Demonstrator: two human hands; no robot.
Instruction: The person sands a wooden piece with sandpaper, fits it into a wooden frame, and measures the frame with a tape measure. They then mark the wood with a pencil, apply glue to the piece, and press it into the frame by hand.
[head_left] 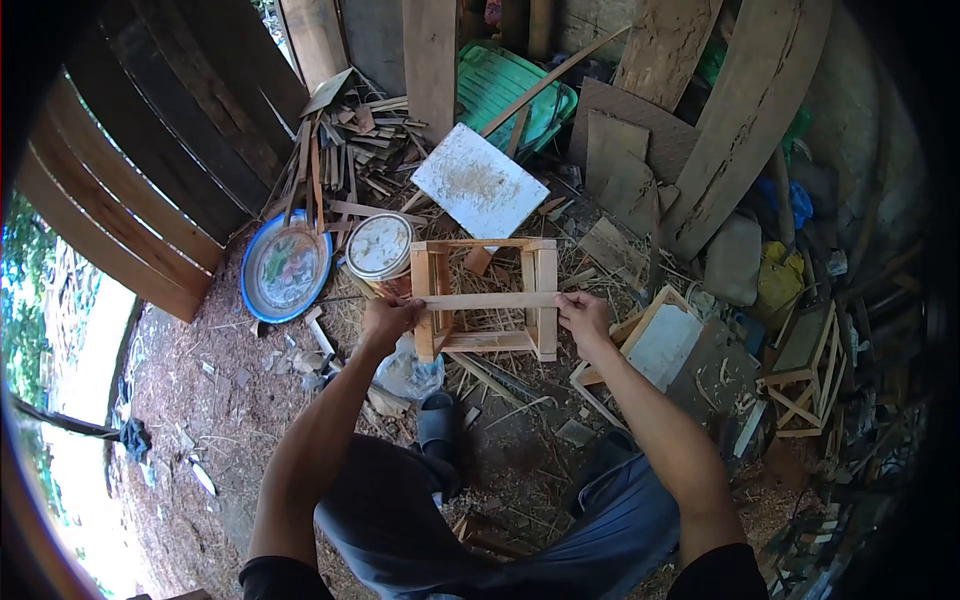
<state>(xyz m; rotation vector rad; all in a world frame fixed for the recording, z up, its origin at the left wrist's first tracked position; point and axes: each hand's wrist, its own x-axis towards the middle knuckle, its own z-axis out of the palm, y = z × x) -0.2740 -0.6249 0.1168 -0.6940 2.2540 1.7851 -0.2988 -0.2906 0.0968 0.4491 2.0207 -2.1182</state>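
Note:
A thin wooden slat (490,301) lies level across a small wooden frame (545,275) made of posts and rails. My left hand (388,318) pinches the slat's left end beside the frame's left post. At the other end, my right hand (583,318) has its fingers closed on the slat near the right post. The frame is held or propped in front of my knees; what bears its weight is hidden. Straw and floor litter show through its open middle.
A blue-rimmed basin (247,278) and a round white lid (380,246) sit to the left. Ahead lies a white board (480,178) before a green plastic crate (510,95). On the right are a framed panel (662,338) and another wooden frame (805,370). Planks lean around the walls.

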